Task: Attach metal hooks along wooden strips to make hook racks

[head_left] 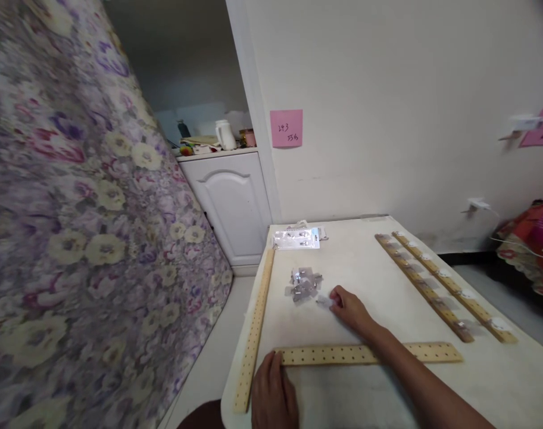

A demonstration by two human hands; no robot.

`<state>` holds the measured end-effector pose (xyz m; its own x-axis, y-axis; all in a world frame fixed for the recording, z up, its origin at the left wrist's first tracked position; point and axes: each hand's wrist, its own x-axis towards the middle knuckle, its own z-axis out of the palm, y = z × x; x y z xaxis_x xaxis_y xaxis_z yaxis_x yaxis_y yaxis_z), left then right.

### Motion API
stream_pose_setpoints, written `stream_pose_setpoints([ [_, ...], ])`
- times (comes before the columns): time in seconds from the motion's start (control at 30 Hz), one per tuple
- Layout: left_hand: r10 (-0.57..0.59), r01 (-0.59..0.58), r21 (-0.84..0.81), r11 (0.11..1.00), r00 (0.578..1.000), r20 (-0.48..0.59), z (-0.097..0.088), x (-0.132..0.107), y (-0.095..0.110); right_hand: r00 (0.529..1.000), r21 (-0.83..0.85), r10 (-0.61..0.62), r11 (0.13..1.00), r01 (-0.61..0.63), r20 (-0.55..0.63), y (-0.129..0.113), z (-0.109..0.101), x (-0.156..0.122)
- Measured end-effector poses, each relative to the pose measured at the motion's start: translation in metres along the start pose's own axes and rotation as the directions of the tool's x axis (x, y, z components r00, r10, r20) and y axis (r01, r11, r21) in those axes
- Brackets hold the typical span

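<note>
On the wall I can read "243" on a pink note [286, 128]; the line below is unclear. Four wooden strips lie on the bench [352, 256]: a bare lengthwise strip [255, 333] at left, a bare crosswise strip [329, 356] nearer the person, and two fitted strips [426, 290] at right. The right hand [350, 311] pinches one clear plastic piece [324, 301] at its fingertips, beside an uncountable pile of similar pieces [303, 284]. The left hand [274, 393] has its fingers touching the crosswise strip's left end; whether they grip, I can't tell.

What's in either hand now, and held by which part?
The right hand pinches a small clear piece by its right end. The left hand touches a perforated strip; grip unclear.
</note>
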<state>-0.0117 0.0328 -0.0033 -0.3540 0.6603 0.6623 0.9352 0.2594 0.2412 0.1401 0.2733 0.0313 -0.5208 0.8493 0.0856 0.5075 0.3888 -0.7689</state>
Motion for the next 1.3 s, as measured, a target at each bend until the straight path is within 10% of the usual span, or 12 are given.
stream_pose_setpoints([
  [0.2,-0.034,0.034,-0.027,0.999,0.999,-0.03,-0.003,0.002,0.009,0.994,0.305,0.003,0.952,0.031,-0.11,-0.008,-0.004,-0.024],
  [0.7,-0.023,0.014,-0.321,0.947,0.999,-0.022,-0.022,-0.001,0.007,0.984,0.519,-0.136,0.853,0.058,0.114,-0.063,-0.001,-0.088],
  [0.9,-0.095,0.125,-0.392,0.911,0.991,0.096,-0.028,-0.003,0.013,0.965,0.491,-0.185,0.868,0.071,0.188,-0.066,0.02,-0.084],
  [1.3,-0.126,0.117,-0.315,0.942,0.992,-0.007,-0.024,-0.008,0.013,0.901,0.342,-0.343,0.907,0.245,0.266,-0.089,0.063,-0.042],
])
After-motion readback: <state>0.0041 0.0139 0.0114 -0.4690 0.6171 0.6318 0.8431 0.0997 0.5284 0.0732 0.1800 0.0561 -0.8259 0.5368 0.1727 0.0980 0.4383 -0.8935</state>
